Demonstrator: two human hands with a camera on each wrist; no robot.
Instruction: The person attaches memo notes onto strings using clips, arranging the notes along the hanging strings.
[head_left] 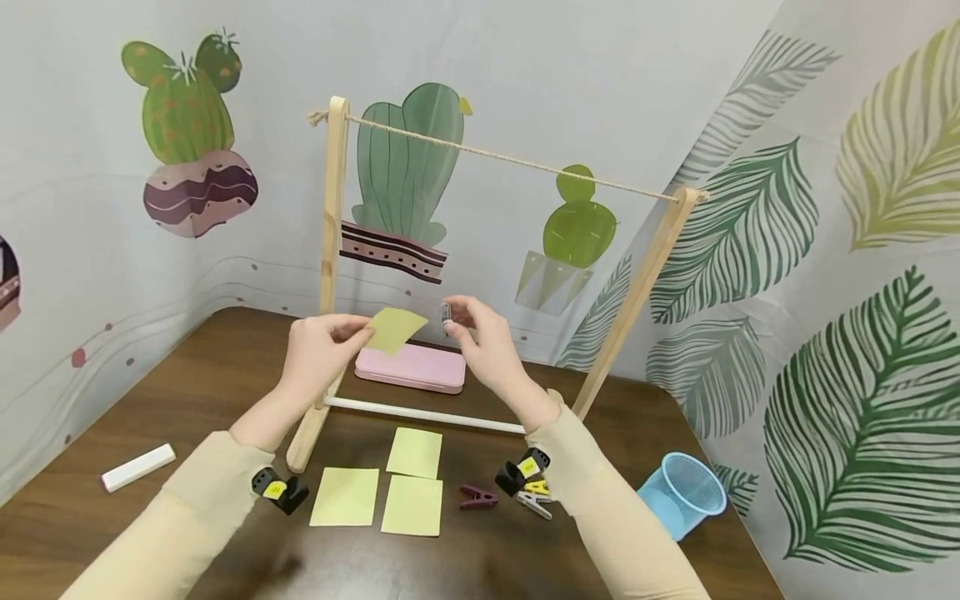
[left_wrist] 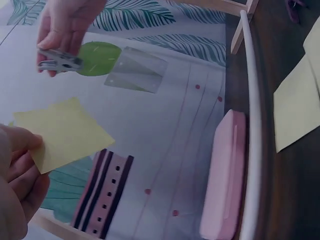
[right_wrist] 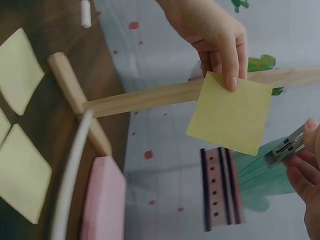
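Note:
My left hand (head_left: 321, 348) pinches a yellow sticky note (head_left: 396, 330) by one edge, thumb on top, and holds it in the air below the rope. A grey clothespin (right_wrist: 285, 151) is pinched between the thumb and fingers of my right hand (head_left: 491, 342), a short gap to the right of the note. In the left wrist view the clothespin (left_wrist: 61, 62) points away from the palm. Both hands are inside the wooden frame's width, under the rope (head_left: 510, 157) strung between the posts.
Several yellow notes (head_left: 343, 497) lie on the table, beside a purple clothespin (head_left: 478, 497) and white and yellow clothespins (head_left: 536, 503). A pink case (head_left: 411, 368) sits behind the frame's white bar (head_left: 427, 414). A blue mesh cup (head_left: 667, 505) stands right; a white block (head_left: 138, 467) lies left.

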